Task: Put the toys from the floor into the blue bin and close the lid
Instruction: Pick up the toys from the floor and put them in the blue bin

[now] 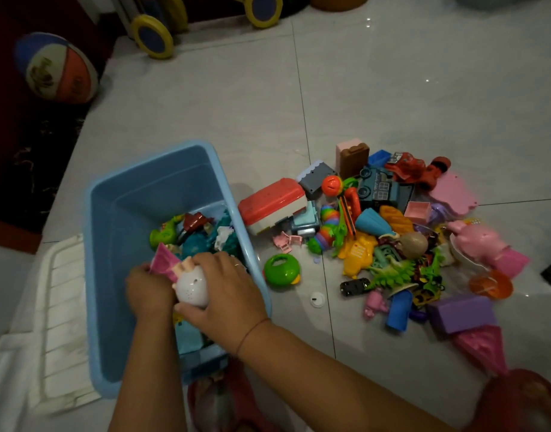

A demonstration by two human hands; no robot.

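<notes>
- The blue bin (112,244) stands open on the floor, partly filled with toys.
- Both hands hover over it: the right hand (224,294) grasps a white round toy (191,286); the left hand (146,291) holds a pink piece (163,260).
- Step in hand: dropping these in.
- Next, judging by the toy pile (392,238) beside the bin: more loads, then the white lid (62,307).

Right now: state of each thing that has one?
Bin: open, partly filled.
Lid: off, on the floor left of the bin.
White toy: held over the bin.
Left hand: gripping the toy.
Right hand: gripping the toy.
Toy pile: on the floor.
</notes>
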